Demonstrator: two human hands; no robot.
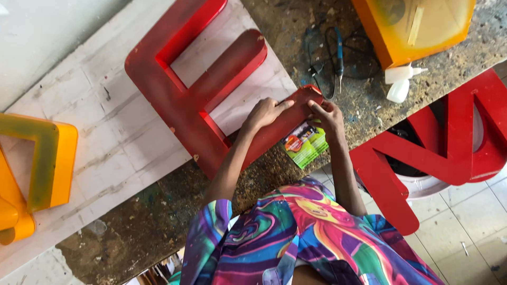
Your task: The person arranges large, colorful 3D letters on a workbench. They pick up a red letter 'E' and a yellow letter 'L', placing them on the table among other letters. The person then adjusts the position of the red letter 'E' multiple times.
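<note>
Red and boxy, a big three-armed sign letter [195, 89] lies flat across the table [364, 105] in the head view, partly on a white board [105, 137]. Its lowest arm ends near the centre of the picture, and both hands meet there. The left hand [265, 112] lies palm down on that arm, fingers spread and flat, clasping nothing. The right hand [327, 113] curls its fingers over the arm's rounded tip at about 3 o'clock from the left hand; its grip is pinched on the letter's edge. A green packet [305, 145] lies at 6 o'clock, just below the hands. Toward 1 o'clock sit a corded tool [339, 58] and a white glue bottle [400, 82]. Another red letter [449, 153] stands off the table at 4 o'clock.
</note>
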